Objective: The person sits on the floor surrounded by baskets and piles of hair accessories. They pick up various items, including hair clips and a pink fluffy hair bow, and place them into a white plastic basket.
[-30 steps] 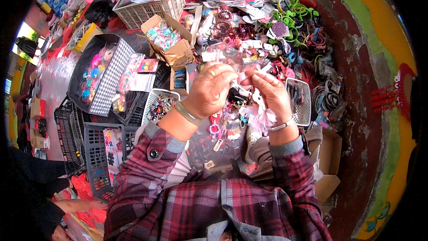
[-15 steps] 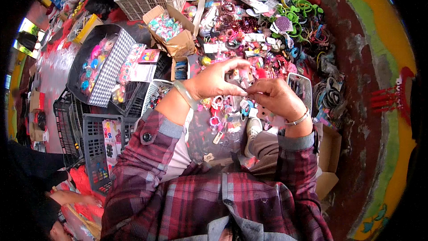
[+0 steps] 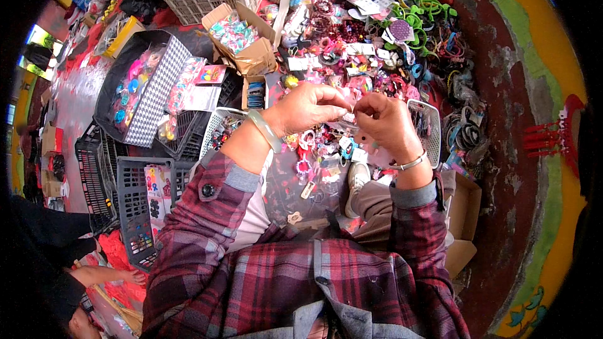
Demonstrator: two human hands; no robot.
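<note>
My left hand (image 3: pixel 304 110) and my right hand (image 3: pixel 386 129) meet above a pile of hair accessories (image 3: pixel 333 59). The left thumb and fingers close together in a pinch, and the right fingertips are curled in tightly, a small gap away. Whatever they grip is too small and too covered to name; something pale shows at the fingertips. Below lie hair ties with a pink scrunchie (image 3: pixel 303 166) and a wooden flower-shaped piece (image 3: pixel 294 218). Green headbands (image 3: pixel 427 6) are heaped at the far right.
Small white baskets stand left (image 3: pixel 211 130) and right (image 3: pixel 433 127) of my hands. Farther left are an opened carton (image 3: pixel 262 58), a houndstooth box (image 3: pixel 154 103) and a grey crate (image 3: pixel 130 194). Another person's hand (image 3: pixel 119 275) rests at lower left; a cardboard box (image 3: pixel 466 210) stands by my right arm.
The left hand's fingers have drawn together from a wider spread. My right hand has turned upward, its fingers more curled. At lower left, the other person's hand has come farther into view.
</note>
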